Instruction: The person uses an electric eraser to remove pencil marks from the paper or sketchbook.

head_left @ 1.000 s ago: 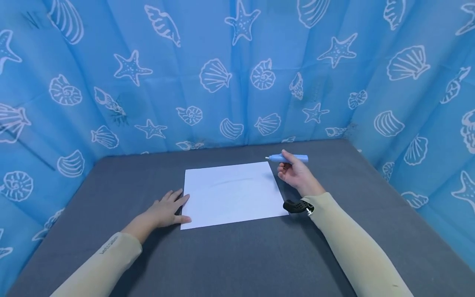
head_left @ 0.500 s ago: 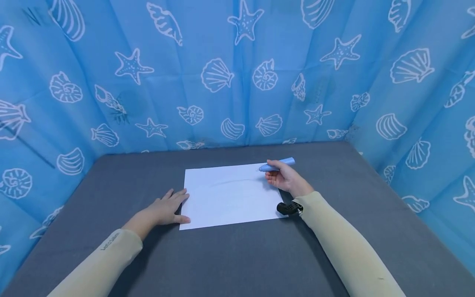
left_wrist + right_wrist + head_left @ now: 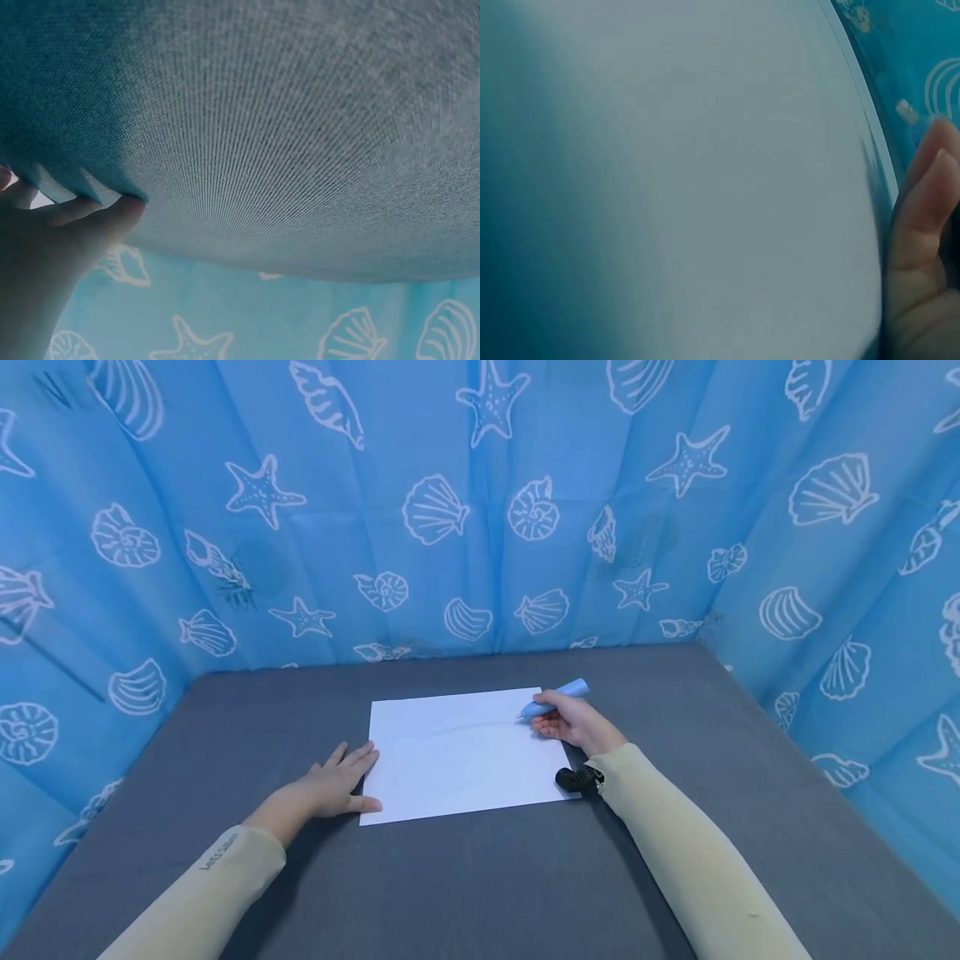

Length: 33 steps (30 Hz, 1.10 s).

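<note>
A white sheet of paper [image 3: 450, 768] lies on the grey cloth, with a faint curved line across its upper half. My left hand [image 3: 322, 789] rests spread at the sheet's left edge, fingertips and thumb on the paper; in the left wrist view the same hand [image 3: 45, 240] shows its fingers extended. Over the sheet's upper right, my right hand [image 3: 581, 722] pinches a thick light-blue electric eraser [image 3: 574, 687]. Its slim tip points down-left over the paper; whether it touches is unclear. The right wrist view shows curled fingers [image 3: 922, 225] and the eraser's whitish tip [image 3: 907, 112].
Grey cloth [image 3: 480, 885] covers the table around the sheet. A blue curtain [image 3: 337, 527] with white shells and starfish hangs behind and at both sides. A black wrist device [image 3: 576, 779] sits under my right cuff, over the sheet's lower right corner.
My right hand has moved left and slightly down, bringing the electric eraser from beyond the sheet's top right corner to over the paper, its tip tilting downward. My left hand stays in place.
</note>
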Available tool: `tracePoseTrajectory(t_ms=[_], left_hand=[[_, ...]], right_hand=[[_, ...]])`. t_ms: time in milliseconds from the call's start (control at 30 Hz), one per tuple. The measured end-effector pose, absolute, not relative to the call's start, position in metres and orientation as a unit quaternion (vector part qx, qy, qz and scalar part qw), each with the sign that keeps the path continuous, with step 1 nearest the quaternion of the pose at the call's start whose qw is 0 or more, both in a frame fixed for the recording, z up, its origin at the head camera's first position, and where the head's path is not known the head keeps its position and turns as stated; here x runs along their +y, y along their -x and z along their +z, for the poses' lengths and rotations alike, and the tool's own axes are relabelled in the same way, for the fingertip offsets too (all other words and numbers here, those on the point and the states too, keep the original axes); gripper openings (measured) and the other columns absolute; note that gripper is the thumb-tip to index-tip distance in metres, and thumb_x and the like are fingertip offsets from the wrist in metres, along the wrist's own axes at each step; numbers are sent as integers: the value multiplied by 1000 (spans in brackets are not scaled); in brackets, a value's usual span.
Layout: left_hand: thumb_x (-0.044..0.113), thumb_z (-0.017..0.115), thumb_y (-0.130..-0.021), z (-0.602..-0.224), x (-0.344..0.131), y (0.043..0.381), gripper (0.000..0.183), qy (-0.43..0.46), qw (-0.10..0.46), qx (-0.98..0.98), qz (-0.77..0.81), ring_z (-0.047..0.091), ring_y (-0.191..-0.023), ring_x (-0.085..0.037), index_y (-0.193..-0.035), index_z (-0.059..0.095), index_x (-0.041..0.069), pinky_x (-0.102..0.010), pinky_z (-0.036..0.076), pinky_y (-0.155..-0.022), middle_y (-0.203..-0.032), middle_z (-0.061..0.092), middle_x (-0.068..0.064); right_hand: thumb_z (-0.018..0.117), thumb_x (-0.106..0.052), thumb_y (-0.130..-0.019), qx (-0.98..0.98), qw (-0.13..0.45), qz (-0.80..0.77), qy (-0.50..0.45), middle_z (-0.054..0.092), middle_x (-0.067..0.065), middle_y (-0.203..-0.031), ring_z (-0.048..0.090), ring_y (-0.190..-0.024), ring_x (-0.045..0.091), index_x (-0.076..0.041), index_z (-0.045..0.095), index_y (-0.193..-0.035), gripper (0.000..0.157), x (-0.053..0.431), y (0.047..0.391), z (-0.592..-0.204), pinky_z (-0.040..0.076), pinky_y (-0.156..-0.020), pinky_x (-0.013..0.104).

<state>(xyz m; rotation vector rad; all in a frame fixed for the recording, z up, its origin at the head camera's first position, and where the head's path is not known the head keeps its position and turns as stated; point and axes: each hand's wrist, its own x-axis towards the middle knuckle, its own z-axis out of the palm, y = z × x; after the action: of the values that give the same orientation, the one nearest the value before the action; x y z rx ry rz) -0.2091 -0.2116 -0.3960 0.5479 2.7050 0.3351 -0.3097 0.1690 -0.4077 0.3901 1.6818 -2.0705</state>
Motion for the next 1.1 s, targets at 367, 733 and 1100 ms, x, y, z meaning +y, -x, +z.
tracePoseTrajectory(t_ms=[367,733,1100], left_hand=[[54,65,-86,-392,-209,211,94,-186,198,955,121,5,-141,-53,-151,26,-1,-74,14,-102,-159,16,-22],[56,64,-86,-399,-212,213,95,-188,196,955,119,5,-141,-54,-152,26,0,-75,13,-102,-159,16,-21],[57,63,-86,-402,-213,215,96,-191,196,955,119,4,-141,-54,-152,25,0,-75,13,-101,-159,15,-21]], right_hand=[[59,-16,-94,665,184,-706,-160,61,5,-58,56,-46,9,2,63,-80,23,160,312,-409,50,-48,19],[61,-17,-94,671,171,-697,-188,59,5,-56,55,-45,9,3,63,-83,22,155,310,-408,49,-47,19],[64,-17,-92,669,166,-693,-212,60,5,-56,56,-45,10,3,63,-85,21,153,311,-406,49,-47,20]])
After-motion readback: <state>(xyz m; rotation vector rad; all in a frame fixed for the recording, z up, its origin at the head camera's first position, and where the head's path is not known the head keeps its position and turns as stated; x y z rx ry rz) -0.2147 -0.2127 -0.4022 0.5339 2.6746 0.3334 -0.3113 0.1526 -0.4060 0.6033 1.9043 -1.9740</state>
